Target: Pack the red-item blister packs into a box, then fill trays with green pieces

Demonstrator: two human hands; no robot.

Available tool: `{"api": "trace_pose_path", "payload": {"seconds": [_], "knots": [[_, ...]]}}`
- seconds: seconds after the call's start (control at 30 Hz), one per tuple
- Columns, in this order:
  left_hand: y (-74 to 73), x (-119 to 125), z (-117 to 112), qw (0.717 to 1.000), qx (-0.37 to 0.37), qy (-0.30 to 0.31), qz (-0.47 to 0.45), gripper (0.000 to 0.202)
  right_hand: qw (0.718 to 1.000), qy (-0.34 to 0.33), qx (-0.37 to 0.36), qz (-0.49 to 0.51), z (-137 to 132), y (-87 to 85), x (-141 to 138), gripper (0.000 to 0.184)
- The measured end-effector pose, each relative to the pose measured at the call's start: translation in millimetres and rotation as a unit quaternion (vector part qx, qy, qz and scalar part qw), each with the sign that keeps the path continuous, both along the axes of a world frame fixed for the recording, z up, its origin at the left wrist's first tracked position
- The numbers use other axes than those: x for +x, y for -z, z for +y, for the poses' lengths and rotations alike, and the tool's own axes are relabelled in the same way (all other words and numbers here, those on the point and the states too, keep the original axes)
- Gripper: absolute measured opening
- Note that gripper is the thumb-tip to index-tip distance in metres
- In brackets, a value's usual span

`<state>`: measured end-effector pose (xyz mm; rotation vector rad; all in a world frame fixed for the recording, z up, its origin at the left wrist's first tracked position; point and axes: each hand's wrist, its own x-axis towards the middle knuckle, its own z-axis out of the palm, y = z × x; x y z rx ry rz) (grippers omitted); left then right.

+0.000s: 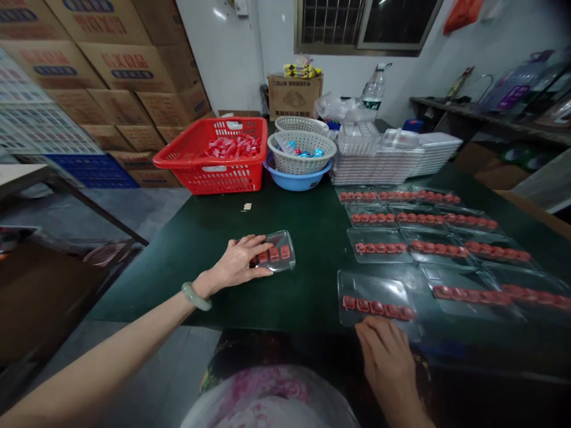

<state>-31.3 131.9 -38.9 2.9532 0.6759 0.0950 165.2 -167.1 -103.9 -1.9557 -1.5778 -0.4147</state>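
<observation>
Dark green counter (pixel 285 297) fills the lower middle of the frame, in a storeroom with white walls. Upper left: brown cardboard cartons (pixel 107 77) stacked high, with white plastic crates (pixel 44 113) and blue plastic crates (pixel 91 172) beside them. Top centre: one barred window (pixel 366 24), with one open cardboard box (pixel 294 98) below it. Far right: a dark wall shelf (pixel 486 116) holding large plastic bottles.

Counted on the counter: one red plastic basket (pixel 209 157) of red wrapped pieces (pixel 232 147); two white perforated round baskets (pixel 302 152), the nearer one sitting in one blue plastic bowl (pixel 294 182); one clear plastic water bottle (pixel 373 89); one tall stack of clear plastic trays (pixel 377 166); about twelve clear plastic blister trays (pixel 375 244) at right, in four rows, each with a line of red pieces.

One more clear plastic blister tray (pixel 279 258), holding red pieces, sits apart at centre under the left hand (pixel 236 263). That hand is cupped over the tray's left end, fingers across it; whether it grips, I cannot tell. A pale green bangle (pixel 196 296) circles the wrist. The right hand (pixel 387 356) lies relaxed and unclenched, fingertips (pixel 372 324) touching the near edge of the closest tray in the right-hand rows.
</observation>
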Motion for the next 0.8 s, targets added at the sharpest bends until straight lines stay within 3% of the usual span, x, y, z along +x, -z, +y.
{"api": "trace_pose_path", "payload": {"seconds": [0.07, 0.17, 0.23, 0.27, 0.33, 0.4, 0.47, 0.53, 0.63, 0.8], "knots": [[1.7, -1.0, 4.6, 1.000, -0.013, -0.001, 0.000, 0.062, 1.000, -0.001, 0.007, 0.011, 7.9, -3.1, -12.6, 0.014], [-3.1, -1.1, -1.3, 0.999, 0.040, -0.014, -0.032, 0.084, 0.999, 0.005, 0.028, 0.019, 13.0, -10.7, -21.5, 0.018], [-9.4, 3.8, -18.1, 0.991, 0.081, -0.035, -0.097, 0.091, 0.996, 0.063, 0.061, 0.015, 6.6, -16.7, -12.1, 0.025], [-12.1, 8.7, -30.1, 0.986, 0.079, -0.048, -0.140, 0.085, 0.990, 0.121, 0.075, 0.011, 0.5, -19.8, -2.9, 0.028], [-14.3, 24.0, -58.1, 0.979, -0.001, -0.069, -0.194, 0.058, 0.966, 0.253, 0.059, 0.009, -13.9, -25.3, 20.3, 0.027], [-11.2, 46.2, -85.0, 0.980, -0.139, -0.059, -0.133, 0.038, 0.944, 0.325, -0.037, 0.030, -24.9, -28.9, 42.1, 0.024], [-5.1, 70.8, -104.7, 0.974, -0.209, -0.056, -0.072, 0.030, 0.931, 0.328, -0.148, 0.062, -28.1, -29.5, 54.9, 0.024], [0.5, 91.4, -116.2, 0.964, -0.249, -0.069, -0.055, 0.026, 0.925, 0.308, -0.200, 0.097, -26.1, -26.6, 56.8, 0.026], [4.7, 106.1, -125.5, 0.954, -0.277, -0.099, -0.054, 0.022, 0.924, 0.300, -0.178, 0.155, -26.9, -15.9, 50.2, 0.028], [6.7, 100.7, -135.6, 0.957, -0.268, -0.098, -0.060, 0.016, 0.912, 0.279, -0.087, 0.288, -45.6, 2.7, 49.1, 0.037]]}}
